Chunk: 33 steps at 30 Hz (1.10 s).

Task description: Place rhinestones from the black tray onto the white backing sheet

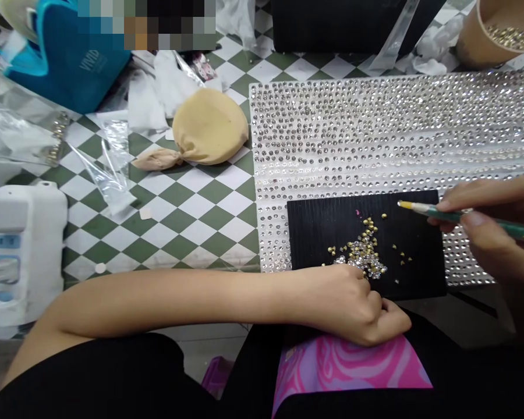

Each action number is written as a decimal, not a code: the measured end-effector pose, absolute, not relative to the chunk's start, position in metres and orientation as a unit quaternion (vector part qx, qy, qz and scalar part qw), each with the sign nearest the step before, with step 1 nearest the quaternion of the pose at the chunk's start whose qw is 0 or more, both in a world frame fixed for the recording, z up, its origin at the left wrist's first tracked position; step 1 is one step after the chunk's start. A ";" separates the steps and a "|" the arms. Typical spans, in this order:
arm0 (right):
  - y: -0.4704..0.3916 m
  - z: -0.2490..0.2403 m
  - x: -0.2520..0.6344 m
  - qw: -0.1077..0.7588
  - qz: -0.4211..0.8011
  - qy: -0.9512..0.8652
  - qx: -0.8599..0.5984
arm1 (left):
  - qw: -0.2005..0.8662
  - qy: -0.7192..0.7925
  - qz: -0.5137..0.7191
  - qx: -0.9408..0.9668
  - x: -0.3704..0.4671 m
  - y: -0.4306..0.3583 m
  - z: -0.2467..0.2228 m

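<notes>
My right hand (502,221) pinches a teal, pencil-like rhinestone picker (452,215) with a pale and yellow tip. The tip hovers over the far right corner of a black ribbed tray (413,233), and a small stone appears to sit at its end. Loose rhinestones (364,250), gold-backed and clear, are heaped in the tray's middle, with a few strays to the right. Curled into a fist, my left hand (362,308) rests at the tray's near edge, its fingers turned under, so anything inside is hidden. A bright pink fleck (357,213) lies beyond the heap.
Under the tray lies a white sheet (297,169) covered with rows of rhinestones. A tied tan pouch (212,128), plastic bags (109,174) and a white power strip (26,250) are to the left. A tan cup of stones (475,41) stands at back right. Pink-purple material (353,372) covers my lap.
</notes>
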State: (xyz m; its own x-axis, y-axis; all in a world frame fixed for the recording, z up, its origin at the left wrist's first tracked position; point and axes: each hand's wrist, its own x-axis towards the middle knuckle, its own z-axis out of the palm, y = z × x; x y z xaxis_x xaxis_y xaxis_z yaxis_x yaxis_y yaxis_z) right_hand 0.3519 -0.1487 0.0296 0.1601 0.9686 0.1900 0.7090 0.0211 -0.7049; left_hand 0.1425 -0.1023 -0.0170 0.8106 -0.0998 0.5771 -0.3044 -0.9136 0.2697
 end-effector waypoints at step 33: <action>-0.058 0.027 0.317 0.371 0.299 -0.733 -0.486 | 0.176 -0.111 0.286 0.935 0.142 -0.103 -0.017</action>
State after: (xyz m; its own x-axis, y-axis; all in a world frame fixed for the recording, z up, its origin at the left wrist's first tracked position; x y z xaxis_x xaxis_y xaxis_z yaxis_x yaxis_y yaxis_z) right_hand 0.3165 -0.0578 0.0268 -0.2525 0.9340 0.2530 0.4897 0.3488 -0.7991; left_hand 0.1419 -0.1030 -0.0173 0.8116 -0.1075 0.5742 -0.3091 -0.9131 0.2659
